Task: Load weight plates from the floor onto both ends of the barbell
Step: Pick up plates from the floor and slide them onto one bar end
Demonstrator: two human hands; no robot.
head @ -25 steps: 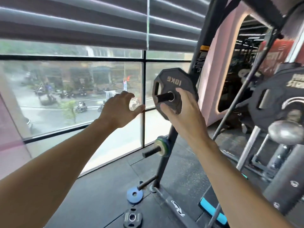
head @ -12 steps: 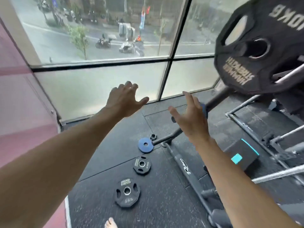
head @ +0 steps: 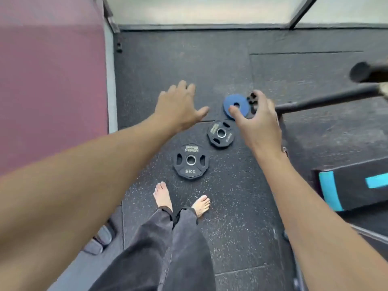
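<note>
Both hands empty, fingers spread: left hand (head: 178,106), right hand (head: 257,120) above floor (head: 241,217). Black rubber 5KG plate (head: 190,161) near bare toes (head: 160,187); likely fumbled lift lands there.

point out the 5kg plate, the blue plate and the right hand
5kg plate (head: 191,161): head view, on its centre hub.
blue plate (head: 231,101): head view, on its upper left face.
right hand (head: 259,124): head view, on its back.

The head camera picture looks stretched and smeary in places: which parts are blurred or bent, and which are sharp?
Head view: the forearms balloon toward the lower corners, wide-angle stretch; the bar end at the right edge is smeared; the 5KG plate reads crisply; the left hand and right hand are slightly soft; light is flat, shadows faint.
</note>
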